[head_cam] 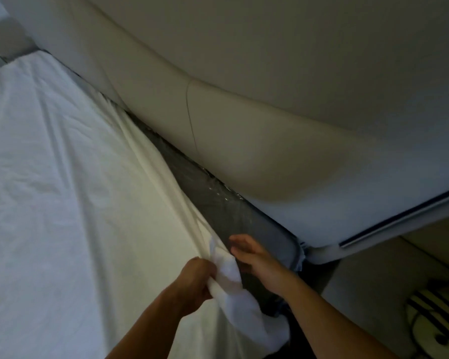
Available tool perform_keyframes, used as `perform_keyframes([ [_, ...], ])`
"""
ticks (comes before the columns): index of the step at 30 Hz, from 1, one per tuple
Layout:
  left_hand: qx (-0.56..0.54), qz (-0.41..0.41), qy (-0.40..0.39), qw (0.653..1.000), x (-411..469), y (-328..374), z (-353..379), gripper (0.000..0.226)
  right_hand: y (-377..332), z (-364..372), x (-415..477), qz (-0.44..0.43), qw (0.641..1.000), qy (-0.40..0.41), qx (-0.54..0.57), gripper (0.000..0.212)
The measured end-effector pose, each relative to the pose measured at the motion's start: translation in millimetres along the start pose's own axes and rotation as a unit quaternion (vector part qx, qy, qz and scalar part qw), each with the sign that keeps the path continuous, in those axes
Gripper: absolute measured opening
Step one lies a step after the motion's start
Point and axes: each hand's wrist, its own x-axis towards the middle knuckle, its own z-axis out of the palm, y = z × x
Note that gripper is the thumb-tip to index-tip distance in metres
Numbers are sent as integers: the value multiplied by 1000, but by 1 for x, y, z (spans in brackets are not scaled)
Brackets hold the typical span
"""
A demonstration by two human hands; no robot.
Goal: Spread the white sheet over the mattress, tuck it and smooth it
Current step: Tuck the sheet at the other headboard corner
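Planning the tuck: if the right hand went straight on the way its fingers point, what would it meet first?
Likely the grey mattress, just ahead of the right hand; depth is unclear, so it may be touching it.

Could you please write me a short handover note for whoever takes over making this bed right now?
Left hand: grips a bunched corner of the white sheet.
Right hand: open, fingers straight against the grey side of the mattress, beside the bunched cloth.
Done: the sheet is spread over the top of the bed, with creases.
Left: the corner by the headboard is untucked and the grey side is bare. Tuck it in, then smooth the creases.
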Motion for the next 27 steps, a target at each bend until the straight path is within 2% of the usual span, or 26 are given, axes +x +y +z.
perform_keyframes([
  [3,3,20,-12,1000,5,-2,11,45,7,-4,-2,61,995,-70,28,41],
  [6,27,46,-2,999,6,-4,16,29,10,-3,-9,49,994,-64,-78,45],
  [9,4,44,9,999,10,-6,17,21,20,-13,-12,-15,987,4,-161,42],
  [12,41,59,-31,997,9,-7,22,26,23,-33,-16,-64,974,126,-179,39],
  [14,65,71,-57,994,4,-4,27,30,24,-54,-23,-98,932,287,-196,36],
  [16,73,76,-66,992,3,-4,34,27,23,-77,-32,-121,858,450,-216,31],
  [18,84,89,-78,989,3,-5,40,23,21,-93,-40,-142,811,517,-234,20],
  [20,98,93,-92,986,6,-7,46,23,28,-103,-44,-164,796,503,-294,8],
  [22,109,95,-105,984,7,-9,50,24,42,-111,-48,-175,781,468,-375,12],
  [26,136,112,-115,978,25,-15,63,26,75,-136,-50,-183,704,442,-525,18],
  [27,149,119,-116,975,32,-17,68,28,83,-143,-47,-171,698,428,-549,14],
])
